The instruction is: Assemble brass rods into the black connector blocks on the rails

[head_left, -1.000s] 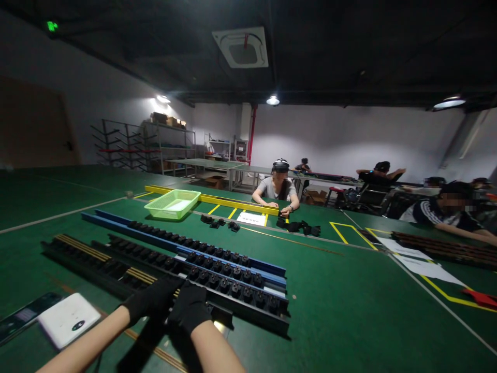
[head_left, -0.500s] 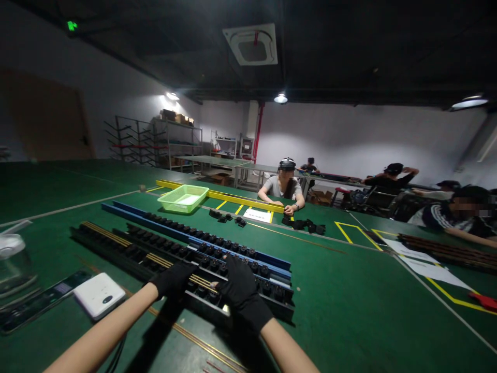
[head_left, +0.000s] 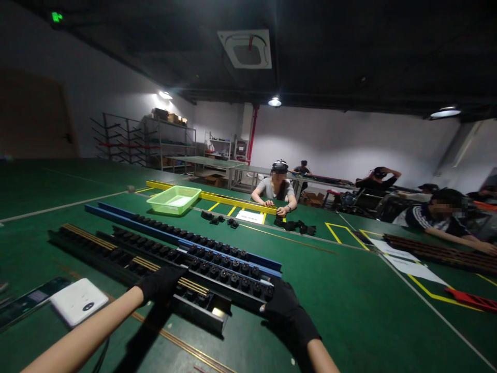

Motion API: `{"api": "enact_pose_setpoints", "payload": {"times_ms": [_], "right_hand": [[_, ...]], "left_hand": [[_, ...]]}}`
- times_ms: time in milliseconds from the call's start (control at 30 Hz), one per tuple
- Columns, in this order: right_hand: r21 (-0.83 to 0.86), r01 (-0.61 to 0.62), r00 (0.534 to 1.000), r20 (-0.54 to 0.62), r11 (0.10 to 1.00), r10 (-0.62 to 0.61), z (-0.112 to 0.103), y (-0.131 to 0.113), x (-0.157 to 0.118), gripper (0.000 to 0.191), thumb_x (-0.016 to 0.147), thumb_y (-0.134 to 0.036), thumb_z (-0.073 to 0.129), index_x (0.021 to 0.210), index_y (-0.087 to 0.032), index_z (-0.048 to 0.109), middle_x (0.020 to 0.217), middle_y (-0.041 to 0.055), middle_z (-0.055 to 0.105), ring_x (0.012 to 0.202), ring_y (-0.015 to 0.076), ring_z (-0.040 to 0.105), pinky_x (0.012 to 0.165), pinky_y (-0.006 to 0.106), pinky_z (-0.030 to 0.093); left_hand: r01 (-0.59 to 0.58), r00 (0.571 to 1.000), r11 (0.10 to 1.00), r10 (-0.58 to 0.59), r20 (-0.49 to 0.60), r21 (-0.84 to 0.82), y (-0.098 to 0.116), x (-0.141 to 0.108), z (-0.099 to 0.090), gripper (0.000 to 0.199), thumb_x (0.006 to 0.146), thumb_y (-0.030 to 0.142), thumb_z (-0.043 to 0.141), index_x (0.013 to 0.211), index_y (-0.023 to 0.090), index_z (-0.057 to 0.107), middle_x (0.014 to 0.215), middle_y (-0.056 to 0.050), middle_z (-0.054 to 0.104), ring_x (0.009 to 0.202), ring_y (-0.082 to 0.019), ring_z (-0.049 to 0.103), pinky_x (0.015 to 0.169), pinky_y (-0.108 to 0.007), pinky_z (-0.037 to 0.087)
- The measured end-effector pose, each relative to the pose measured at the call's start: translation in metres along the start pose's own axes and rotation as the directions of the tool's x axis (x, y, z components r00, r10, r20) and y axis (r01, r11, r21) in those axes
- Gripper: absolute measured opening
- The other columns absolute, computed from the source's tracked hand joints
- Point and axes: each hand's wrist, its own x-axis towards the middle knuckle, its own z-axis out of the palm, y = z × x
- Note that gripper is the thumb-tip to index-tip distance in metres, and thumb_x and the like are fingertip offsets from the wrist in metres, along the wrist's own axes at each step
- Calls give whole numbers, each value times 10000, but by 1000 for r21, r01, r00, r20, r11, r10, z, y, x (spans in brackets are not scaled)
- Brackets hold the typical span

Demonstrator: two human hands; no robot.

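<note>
Both my hands wear black gloves. My left hand (head_left: pixel 161 284) lies over the near black rail (head_left: pixel 202 314), its fingers bent over the rail and its brass rods (head_left: pixel 194 286); the fingertips are hidden. My right hand (head_left: pixel 289 309) is closed around the right end of the second black rail (head_left: pixel 244 297), thumb on the near side. Rows of small black blocks (head_left: pixel 212 270) sit in that second rail. Behind it lie blue rails (head_left: pixel 116 213) with similar black blocks along them.
A light green basket (head_left: pixel 174 201) stands beyond the rails, near a long yellow bar (head_left: pixel 229 201). A person (head_left: pixel 275 189) sits across the table. Nearer lie a white device (head_left: pixel 79 302), a phone-like slab (head_left: pixel 34 300) and loose brass rods (head_left: pixel 186 346). Black parts (head_left: pixel 295 226) lie farther back.
My right hand has moved right, from the brass rods at the near rail's end to the end of the second rail. My left hand stays on the near rail. The view has shifted slightly.
</note>
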Motion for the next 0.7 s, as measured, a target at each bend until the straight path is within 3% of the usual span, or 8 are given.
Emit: {"api": "enact_pose_setpoints", "payload": {"times_ms": [133, 233, 367, 567, 700], "right_hand": [[-117, -4, 998, 68, 993, 12, 4, -1, 2, 713, 540, -449, 825, 1174, -135, 743, 1177, 197, 752, 1030, 382, 707, 978, 480, 539], [-114, 35, 997, 73, 993, -27, -3, -3, 0, 750, 556, -464, 812, 1228, -141, 728, 1213, 194, 741, 1022, 365, 709, 929, 435, 557], [-123, 52, 995, 89, 991, -41, -7, -2, -2, 764, 579, -460, 789, 1269, -142, 715, 1243, 193, 731, 1071, 368, 699, 967, 438, 540], [-102, 40, 995, 97, 994, -30, 5, 10, -1, 824, 619, -506, 786, 1358, -166, 657, 1297, 178, 712, 1144, 362, 676, 1021, 437, 507], [-58, 7, 998, 66, 998, -3, 15, 15, -5, 850, 644, -478, 792, 1427, -210, 599, 1391, 144, 667, 1273, 352, 615, 1178, 501, 358]], "left_hand": [[-18, 1000, 1000, 18, 9, 7, 0, -2, -1, 942, 617, 161, 764, 1503, 183, 446, 1554, -190, 500, 1436, -341, 487, 1184, -490, 406], [21, 1000, 1000, -21, 9, -6, 1, -3, 0, 972, 594, 126, 777, 1508, 154, 445, 1552, -209, 496, 1431, -359, 490, 1181, -493, 413], [18, 1000, 999, -18, -4, -30, 1, 0, 3, 964, 592, 109, 773, 1499, 179, 457, 1537, -197, 518, 1406, -362, 521, 1163, -505, 435], [-1, 1000, 1000, 1, -17, -12, -3, 3, 6, 989, 550, 147, 793, 1479, 178, 454, 1520, -209, 535, 1391, -371, 534, 1159, -507, 431], [-17, 1000, 1000, 17, -7, -21, -4, 5, 4, 989, 553, 175, 805, 1476, 169, 450, 1522, -220, 528, 1402, -369, 522, 1173, -496, 415]]}}
